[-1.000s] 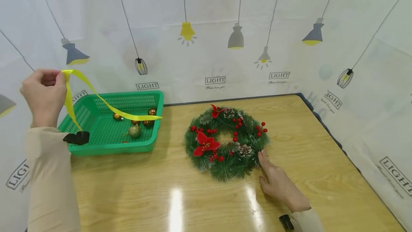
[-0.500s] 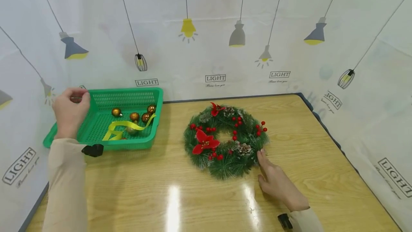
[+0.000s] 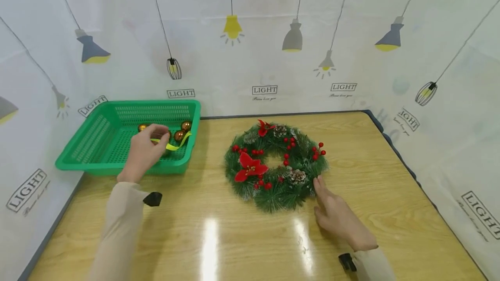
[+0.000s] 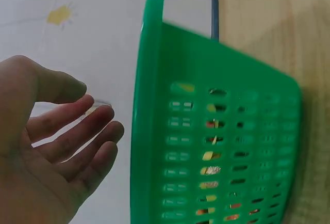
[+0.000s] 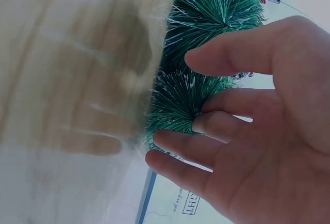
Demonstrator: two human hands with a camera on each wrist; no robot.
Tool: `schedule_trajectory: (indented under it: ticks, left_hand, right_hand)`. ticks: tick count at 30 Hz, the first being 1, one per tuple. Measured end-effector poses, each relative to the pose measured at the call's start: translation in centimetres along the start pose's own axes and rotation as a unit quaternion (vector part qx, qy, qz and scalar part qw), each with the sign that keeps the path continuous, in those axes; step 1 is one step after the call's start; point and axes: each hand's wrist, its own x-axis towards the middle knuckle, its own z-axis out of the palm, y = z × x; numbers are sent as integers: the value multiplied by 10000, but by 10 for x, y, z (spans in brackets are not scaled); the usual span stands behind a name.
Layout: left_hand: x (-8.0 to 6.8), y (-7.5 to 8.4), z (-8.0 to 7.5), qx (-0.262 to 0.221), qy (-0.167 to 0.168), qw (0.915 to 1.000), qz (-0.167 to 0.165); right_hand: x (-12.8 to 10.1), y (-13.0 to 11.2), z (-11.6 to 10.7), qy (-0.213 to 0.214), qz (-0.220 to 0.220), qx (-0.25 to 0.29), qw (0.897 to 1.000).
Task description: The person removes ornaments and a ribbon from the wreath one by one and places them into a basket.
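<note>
My left hand (image 3: 145,148) hovers over the front part of a green plastic basket (image 3: 87,142). Its fingers bend loosely, with thumb and forefinger close together, and the left wrist view shows nothing between them. Partly behind this hand, a yellow ribbon (image 3: 180,145) lies in the basket beside shiny gold baubles (image 3: 179,135). My right hand (image 3: 337,216) lies low on the table, its fingertips touching the right edge of a green Christmas wreath (image 3: 273,200). In the right wrist view its fingers are loosely extended against the wreath's needles. The wreath bears red flowers (image 3: 250,168), berries and pinecones.
The wooden table (image 3: 250,237) runs back to a wall covering (image 3: 250,55) printed with lamps. A dark strip (image 3: 234,116) follows the table's back edge. The basket stands at the back left, the wreath near the middle.
My left hand let the yellow ribbon drop into the basket, then moved right and down over it. My right hand stays at the wreath.
</note>
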Motion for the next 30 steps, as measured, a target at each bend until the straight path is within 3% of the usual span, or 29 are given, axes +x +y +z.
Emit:
schedule_trajectory:
  ticks: [4,10,18,26,30]
  left_hand:
    - [-4,13,16,76,-200,9993,299]
    - [-2,18,37,212,-419,9975,528]
    - [1,19,48,373,-571,9968,428]
    - [1,21,45,390,-664,9970,91]
    - [2,23,45,418,-689,9967,85]
  right_hand:
    - [1,0,-4,45,-55,86,9999]
    - [1,1,-3,-66,48,229,9997]
    - [0,0,2,-144,68,270,9995]
    - [2,2,-1,-68,-15,33,10000]
    - [1,3,-3,-143,-12,119,9998]
